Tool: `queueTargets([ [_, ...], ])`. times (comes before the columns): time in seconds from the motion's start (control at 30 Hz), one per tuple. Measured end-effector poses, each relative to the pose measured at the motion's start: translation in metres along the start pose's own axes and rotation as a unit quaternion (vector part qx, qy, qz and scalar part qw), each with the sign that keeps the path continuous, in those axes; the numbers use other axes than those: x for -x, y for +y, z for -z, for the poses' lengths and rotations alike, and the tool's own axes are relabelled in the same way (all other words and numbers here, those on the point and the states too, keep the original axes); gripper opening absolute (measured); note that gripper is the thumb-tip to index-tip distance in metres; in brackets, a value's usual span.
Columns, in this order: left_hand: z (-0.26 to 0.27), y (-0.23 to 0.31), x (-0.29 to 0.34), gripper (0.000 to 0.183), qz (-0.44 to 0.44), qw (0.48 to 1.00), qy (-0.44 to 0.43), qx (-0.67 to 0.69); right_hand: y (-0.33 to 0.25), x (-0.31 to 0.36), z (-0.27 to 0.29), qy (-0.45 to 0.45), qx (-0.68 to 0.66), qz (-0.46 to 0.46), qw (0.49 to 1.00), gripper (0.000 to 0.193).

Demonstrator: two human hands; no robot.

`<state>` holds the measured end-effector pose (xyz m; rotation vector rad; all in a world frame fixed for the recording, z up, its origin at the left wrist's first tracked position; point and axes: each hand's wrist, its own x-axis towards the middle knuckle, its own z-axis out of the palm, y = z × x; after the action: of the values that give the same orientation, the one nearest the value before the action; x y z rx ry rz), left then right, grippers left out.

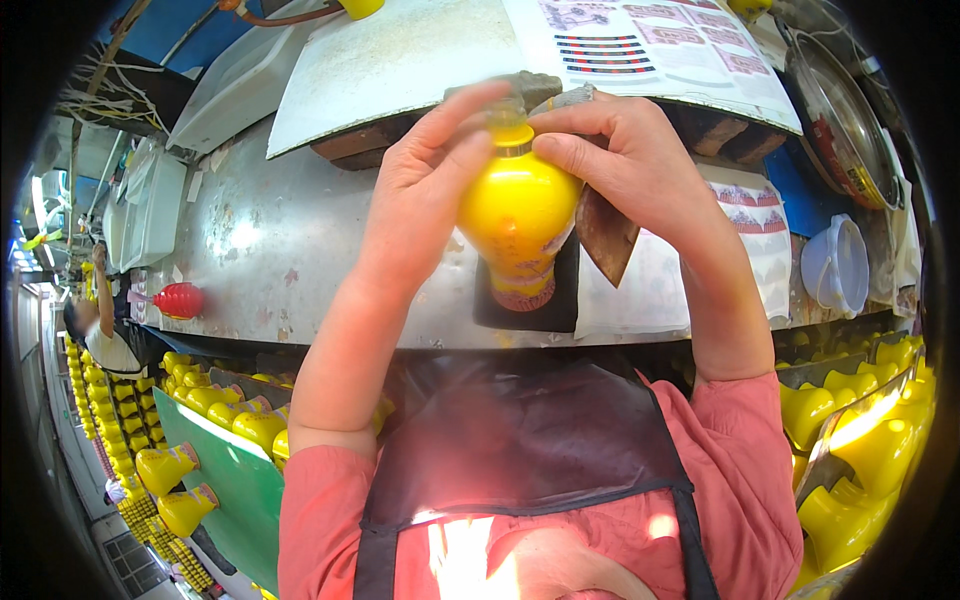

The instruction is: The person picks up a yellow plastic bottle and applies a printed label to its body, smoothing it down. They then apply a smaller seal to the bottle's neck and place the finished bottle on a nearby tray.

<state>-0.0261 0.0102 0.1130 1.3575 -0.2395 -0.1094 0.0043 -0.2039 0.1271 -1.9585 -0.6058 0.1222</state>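
A glossy yellow vase (515,205) stands upright on a dark mat (562,290) near the table's front edge. It has a printed pattern low on its body and a narrow dark band round its neck. My left hand (430,165) curves about the neck from the left, its fingertips blurred. On the other side my right hand (630,160) presses thumb and forefinger against the neck. Beneath the right hand lies a brown pointed blade-like piece (606,238). A grey lump, perhaps a cloth or sponge (540,88), sits behind the vase's mouth.
A raised white board (400,75) carries printed decal sheets (650,40); another sheet (640,285) lies right of the mat. A red ribbed object (180,300) is left, a white bucket (836,268) right. Yellow vases (850,500) crowd both sides below the table. Another person (108,345) stands far left.
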Motion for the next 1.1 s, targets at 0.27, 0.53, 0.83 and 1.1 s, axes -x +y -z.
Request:
queueTargets([
  [0.27,-0.002,0.004,0.003,0.047,0.004,1.0,0.003,-0.02,-0.004,0.004,-0.009,0.147,0.128,0.084,0.977,0.018],
  [0.53,-0.006,0.002,0.004,0.048,0.007,1.0,0.006,-0.006,-0.011,0.002,-0.016,0.176,0.172,0.109,0.963,0.013],
  [0.83,-0.006,0.002,0.005,0.047,0.0,1.0,0.011,-0.015,-0.013,-0.001,-0.019,0.186,0.149,0.084,0.968,0.021],
  [1.1,-0.006,0.003,0.006,0.047,-0.001,1.0,0.012,-0.022,-0.015,0.001,-0.019,0.172,0.139,0.072,0.973,0.015],
])
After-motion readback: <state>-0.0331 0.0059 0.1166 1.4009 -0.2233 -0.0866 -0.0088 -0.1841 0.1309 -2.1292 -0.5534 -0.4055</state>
